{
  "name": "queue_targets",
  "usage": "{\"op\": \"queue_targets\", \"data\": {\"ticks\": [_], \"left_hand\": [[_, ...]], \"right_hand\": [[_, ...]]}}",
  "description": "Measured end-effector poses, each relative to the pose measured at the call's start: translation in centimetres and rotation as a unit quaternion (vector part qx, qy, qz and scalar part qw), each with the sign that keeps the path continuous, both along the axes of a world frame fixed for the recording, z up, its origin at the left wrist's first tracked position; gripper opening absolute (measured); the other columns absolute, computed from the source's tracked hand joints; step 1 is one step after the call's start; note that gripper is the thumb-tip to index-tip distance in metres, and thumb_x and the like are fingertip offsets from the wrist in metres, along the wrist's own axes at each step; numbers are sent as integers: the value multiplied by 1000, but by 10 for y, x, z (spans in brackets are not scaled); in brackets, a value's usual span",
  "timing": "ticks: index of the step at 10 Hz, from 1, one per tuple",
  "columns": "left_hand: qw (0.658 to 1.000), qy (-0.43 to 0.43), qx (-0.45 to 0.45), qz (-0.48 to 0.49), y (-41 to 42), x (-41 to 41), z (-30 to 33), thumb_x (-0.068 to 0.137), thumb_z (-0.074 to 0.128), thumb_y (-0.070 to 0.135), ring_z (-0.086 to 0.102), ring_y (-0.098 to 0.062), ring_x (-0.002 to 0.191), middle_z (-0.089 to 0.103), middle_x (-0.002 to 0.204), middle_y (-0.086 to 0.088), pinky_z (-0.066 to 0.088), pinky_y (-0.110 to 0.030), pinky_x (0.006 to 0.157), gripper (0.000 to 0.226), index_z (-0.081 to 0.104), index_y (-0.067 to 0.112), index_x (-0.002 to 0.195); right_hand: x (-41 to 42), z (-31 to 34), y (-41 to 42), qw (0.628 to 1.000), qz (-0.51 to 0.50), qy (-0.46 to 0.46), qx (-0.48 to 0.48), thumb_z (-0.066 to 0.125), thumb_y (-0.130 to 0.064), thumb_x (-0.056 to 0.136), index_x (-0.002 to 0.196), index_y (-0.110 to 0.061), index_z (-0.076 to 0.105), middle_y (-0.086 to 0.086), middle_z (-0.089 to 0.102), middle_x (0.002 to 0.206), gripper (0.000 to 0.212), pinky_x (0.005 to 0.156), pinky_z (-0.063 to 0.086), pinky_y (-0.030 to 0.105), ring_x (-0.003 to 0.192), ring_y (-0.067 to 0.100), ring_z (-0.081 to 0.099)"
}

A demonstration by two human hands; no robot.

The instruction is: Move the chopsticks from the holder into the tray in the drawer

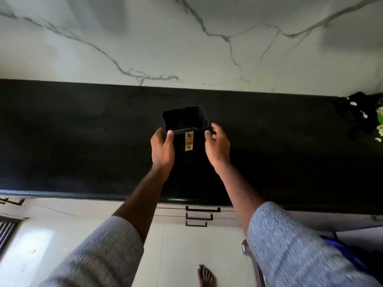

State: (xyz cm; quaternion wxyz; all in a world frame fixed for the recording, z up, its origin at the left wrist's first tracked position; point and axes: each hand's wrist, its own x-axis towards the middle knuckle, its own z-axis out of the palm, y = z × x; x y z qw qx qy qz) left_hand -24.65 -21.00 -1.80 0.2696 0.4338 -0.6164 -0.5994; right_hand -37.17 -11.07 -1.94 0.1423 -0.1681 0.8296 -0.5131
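A black square holder (182,121) with a small printed label on its front stands on the dark countertop (83,141). Its inside looks dark; I see no chopsticks in it. My left hand (162,150) grips the holder's left front corner, thumb over the rim. My right hand (216,146) hovers just right of the holder, fingers loosely curved, a small gap between fingertips and its side. The drawers (200,216) below the counter edge are closed, showing black handles. No tray is visible.
A white marble backsplash (186,38) rises behind the counter. A dark crumpled bag with green bits (364,114) lies at the far right. My bare foot (206,276) stands on the pale floor. A chair frame (248,253) is at lower right.
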Motion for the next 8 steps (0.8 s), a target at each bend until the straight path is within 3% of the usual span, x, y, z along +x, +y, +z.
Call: {"op": "queue_targets", "data": {"ticks": [1,2,3,4,5,6,8], "left_hand": [[994,25,95,-40,-14,-13,3,94,40,64,54,-18,127,55,141,-2,44,-43,108,67,44,23,146],[993,-4,89,-83,-16,-25,16,104,28,56,63,-13,102,65,119,0,47,-31,81,54,53,22,139],[984,-37,89,-149,-17,-37,30,105,22,56,57,-3,97,60,128,2,43,-26,83,59,48,22,146],[974,-47,89,-202,-9,-54,40,107,19,49,49,-14,122,47,149,-10,33,-26,94,59,39,16,151],[970,-79,81,-216,-8,-67,42,105,21,54,40,-27,139,43,152,-13,32,-30,100,64,38,13,151],[970,-127,35,-206,-13,-66,41,96,25,72,32,-30,145,33,160,-13,25,-45,119,78,31,23,156],[966,-153,-73,-194,-11,-50,63,102,28,61,30,-34,146,29,161,-13,25,-47,120,68,17,26,159]], "right_hand": [[-15,13,-13,994,51,-90,17,42,-34,105,149,-16,47,10,50,150,48,113,33,33,138,29,46],[-19,18,-5,996,25,-86,24,41,-34,105,141,-17,54,10,59,140,42,103,39,33,129,31,53],[-30,17,11,995,-28,-91,30,41,-34,105,139,-16,56,9,61,136,42,102,41,35,126,30,56],[-40,17,28,996,-20,-80,33,41,-33,105,140,-18,55,8,61,136,40,97,39,30,126,28,55],[-53,20,39,995,-5,-93,47,41,-36,106,148,-19,47,8,53,147,46,109,36,34,135,29,48],[-58,28,46,992,2,-94,80,41,-40,105,155,-16,35,11,43,155,56,115,32,37,141,30,42],[-56,50,59,994,-11,-39,98,42,-37,104,153,-14,39,12,45,154,54,115,33,36,141,29,43]]}}
